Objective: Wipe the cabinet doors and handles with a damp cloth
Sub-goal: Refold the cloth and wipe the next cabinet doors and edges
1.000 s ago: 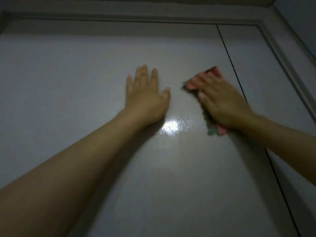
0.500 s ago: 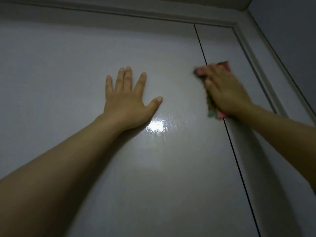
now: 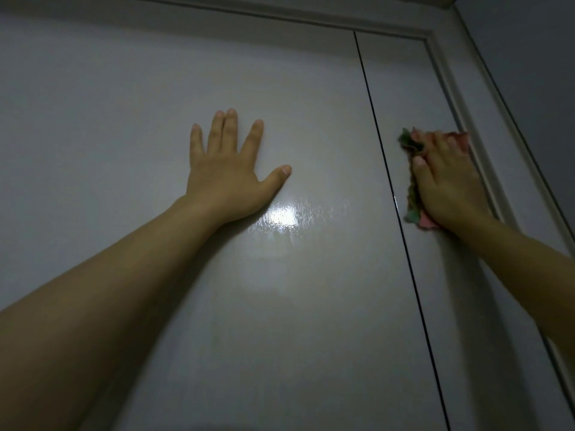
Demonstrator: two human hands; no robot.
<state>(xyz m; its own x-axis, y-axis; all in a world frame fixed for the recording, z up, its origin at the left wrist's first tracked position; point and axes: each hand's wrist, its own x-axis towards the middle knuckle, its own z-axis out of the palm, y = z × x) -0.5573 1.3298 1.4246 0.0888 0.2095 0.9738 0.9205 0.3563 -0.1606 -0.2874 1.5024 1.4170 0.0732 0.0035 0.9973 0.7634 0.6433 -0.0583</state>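
- Two hands are up: the left hand (image 3: 228, 174) lies flat, fingers spread, on the wide door (image 3: 186, 88).
- The right hand (image 3: 448, 178) presses the cloth (image 3: 412, 194) on the narrow door (image 3: 401, 73), maybe near its right edge.

Pale moulding (image 3: 445, 88) along the top of the frame, turning at the upper right corner and running down the right side in stepped ridges, blurred toward the lower right edge. Beyond it, a plain grey-blue wall (image 3: 529, 73) filling the upper right, darker than the moulding and meeting it along a thin dark line. At the very top right, a small lighter patch (image 3: 446, 0) above the moulding, too dim and too cropped to identify. Dim light throughout.
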